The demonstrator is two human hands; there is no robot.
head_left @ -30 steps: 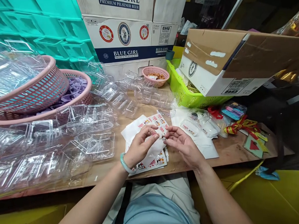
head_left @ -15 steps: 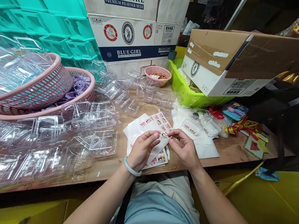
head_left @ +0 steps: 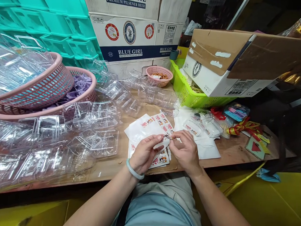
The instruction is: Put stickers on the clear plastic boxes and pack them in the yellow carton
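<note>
A small printed sticker [head_left: 166, 136] is pinched between the fingertips of both hands, above the paper. My left hand [head_left: 149, 151], with a pale green bangle on its wrist, grips the sticker's left side. Closed on its right side is my right hand [head_left: 185, 149]. Beneath them lie sticker sheets [head_left: 154, 126] with cartoon animals and red print, partly covered by the hands. To the right, clear plastic boxes [head_left: 192, 128] rest on white paper [head_left: 207, 150]; at least one bears a similar sticker.
Many clear plastic boxes [head_left: 102, 141] cover the table's left side. Pink baskets [head_left: 88, 92] stand behind them, a smaller pink basket [head_left: 159, 71] at the back. A green basket [head_left: 196, 97] supports a tilted carton [head_left: 208, 68]. Red and yellow ribbons [head_left: 247, 126] lie at the right.
Both hands stay together over the sheets, and the sticker between them has shifted slightly. The right hand's fingers have turned a little inward; the boxes and baskets have not moved.
</note>
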